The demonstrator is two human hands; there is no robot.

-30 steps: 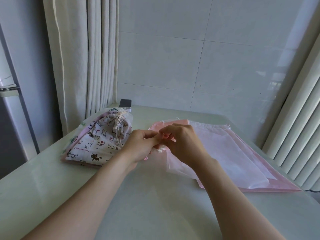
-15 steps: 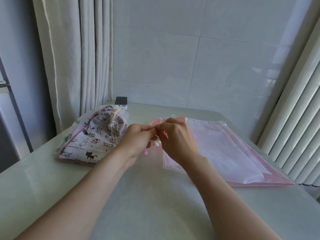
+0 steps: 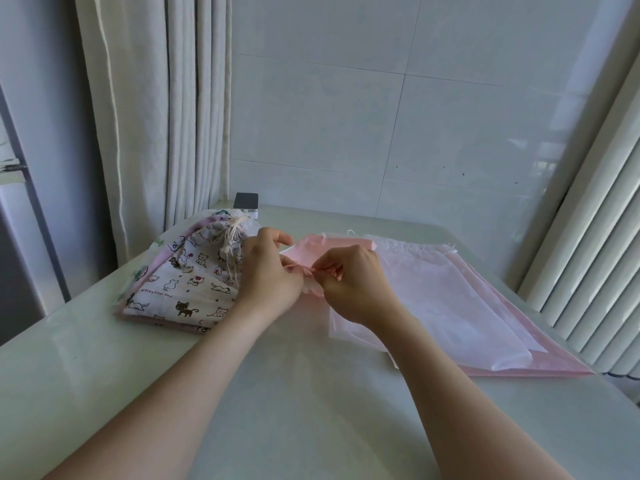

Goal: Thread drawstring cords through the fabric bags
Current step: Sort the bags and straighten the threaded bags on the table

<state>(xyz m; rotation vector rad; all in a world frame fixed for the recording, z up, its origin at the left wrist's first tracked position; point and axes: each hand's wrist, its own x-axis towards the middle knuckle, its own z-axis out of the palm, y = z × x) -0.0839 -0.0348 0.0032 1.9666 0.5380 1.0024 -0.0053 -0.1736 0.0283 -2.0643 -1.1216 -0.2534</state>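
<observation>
A pale table point(image 3: 277, 393) meets a tiled wall point(image 3: 381, 133), with a curtain point(image 3: 156, 116) far left. At its middle, the left hand point(image 3: 266, 275) and right hand point(image 3: 353, 282), fingers curled, pinch the bunched mouth of a sheer bag point(image 3: 346, 327). The left hand partly hides a tied cat-print bag point(image 3: 187, 282); pink bags point(image 3: 485, 306) lie right.

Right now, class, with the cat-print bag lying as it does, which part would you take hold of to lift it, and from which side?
Probably the gathered neck of the cat-print bag, just under its tied cord: the cloth is bunched narrow there, while the body lies wide and flat. Come from above; the left hand crowds its right.
</observation>
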